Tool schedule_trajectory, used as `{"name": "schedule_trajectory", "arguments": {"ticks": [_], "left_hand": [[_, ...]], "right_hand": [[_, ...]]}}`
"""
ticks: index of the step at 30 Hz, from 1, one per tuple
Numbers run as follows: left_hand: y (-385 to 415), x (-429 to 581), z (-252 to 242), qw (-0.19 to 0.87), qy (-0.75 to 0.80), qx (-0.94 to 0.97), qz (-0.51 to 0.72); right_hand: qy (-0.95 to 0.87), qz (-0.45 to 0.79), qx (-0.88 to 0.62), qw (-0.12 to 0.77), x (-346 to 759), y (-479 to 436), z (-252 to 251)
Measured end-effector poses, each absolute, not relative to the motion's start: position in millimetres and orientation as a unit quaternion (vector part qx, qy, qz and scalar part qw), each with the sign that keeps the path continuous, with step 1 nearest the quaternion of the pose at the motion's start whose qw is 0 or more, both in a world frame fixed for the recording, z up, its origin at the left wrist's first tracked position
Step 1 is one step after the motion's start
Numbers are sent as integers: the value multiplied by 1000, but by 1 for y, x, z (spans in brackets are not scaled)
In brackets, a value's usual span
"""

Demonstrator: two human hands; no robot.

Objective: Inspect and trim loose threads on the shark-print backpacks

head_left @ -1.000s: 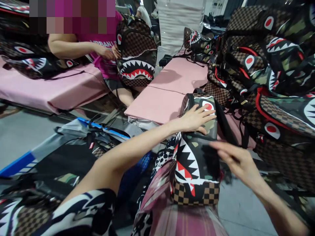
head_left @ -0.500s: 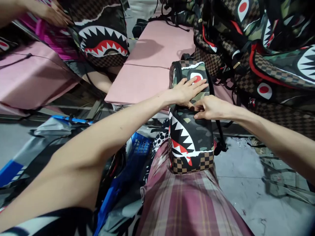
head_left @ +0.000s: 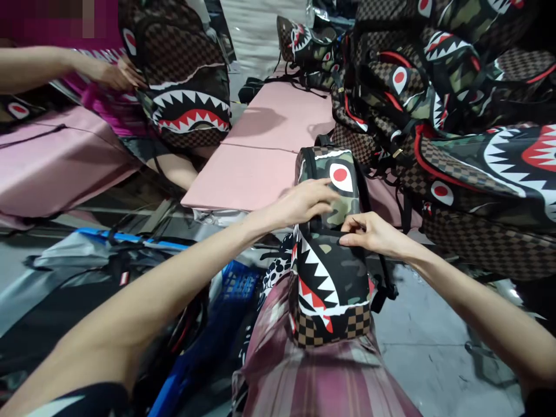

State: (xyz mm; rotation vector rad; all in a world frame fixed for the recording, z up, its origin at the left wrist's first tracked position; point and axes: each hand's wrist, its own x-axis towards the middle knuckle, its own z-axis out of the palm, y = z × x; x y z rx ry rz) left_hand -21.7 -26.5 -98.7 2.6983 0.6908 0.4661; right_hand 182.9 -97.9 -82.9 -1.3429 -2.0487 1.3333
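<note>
A small backpack (head_left: 332,272) stands upright on my lap against the table's edge, printed with camouflage, brown checks, a red-and-white eye and a toothed shark mouth. My right hand (head_left: 362,233) pinches the edge across the middle of its front, near the top of the lower pocket. Too small to make out is whether a zipper pull is between those fingertips. Over the upper front, just below the printed eye, my left hand (head_left: 313,201) has its fingers stretched and slightly blurred, holding nothing.
A pink tabletop (head_left: 260,130) runs ahead of me. Several similar backpacks (head_left: 469,168) are heaped at the right. Across at left, a person's hand (head_left: 117,74) touches a larger shark-print backpack (head_left: 186,81). A blue basket (head_left: 237,284) sits low by my left side.
My left hand has lifted from the backpack's upper front and shifted slightly left. The right hand keeps its pinch at the middle edge. The view has tilted upward.
</note>
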Motion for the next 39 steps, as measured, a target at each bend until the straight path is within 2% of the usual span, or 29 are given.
{"name": "schedule_trajectory", "arguments": {"ticks": [3, 6, 11, 16, 18, 20, 22, 24, 26, 29, 33, 39], "left_hand": [[-39, -42, -89, 181, 184, 962, 86], [-41, -42, -92, 132, 169, 975, 65], [-35, -22, -115, 17, 230, 968, 101], [-59, -28, -116, 22, 272, 951, 145], [-78, -37, -111, 31, 338, 922, 187], [-97, -43, -109, 98, 435, 867, 221], [-111, -43, -113, 270, 511, 791, 201], [-116, -37, -119, 486, 542, 675, 120], [-114, -28, -120, 610, 566, 553, 50], [-111, -18, -112, 669, 581, 462, 33], [-116, -18, -98, 773, 505, 374, 86], [-125, -27, -109, 792, 509, 304, 146]], "right_hand": [[-719, 482, -473, 163, 188, -94, -81], [-753, 461, -454, 119, 184, -89, -74], [-828, 269, -485, 86, 164, -103, -69], [-858, 119, -485, 119, 160, -134, -86], [-864, 74, -483, 122, 162, -141, -92], [-868, 37, -482, 115, 162, -144, -95], [-873, 1, -476, 110, 158, -147, -96], [-880, -47, -458, 113, 150, -152, -97], [-888, -103, -430, 131, 140, -160, -100], [-888, -173, -399, 148, 127, -175, -108], [-883, -208, -398, 139, 123, -190, -120], [-890, -192, -394, 127, 128, -196, -129]]}}
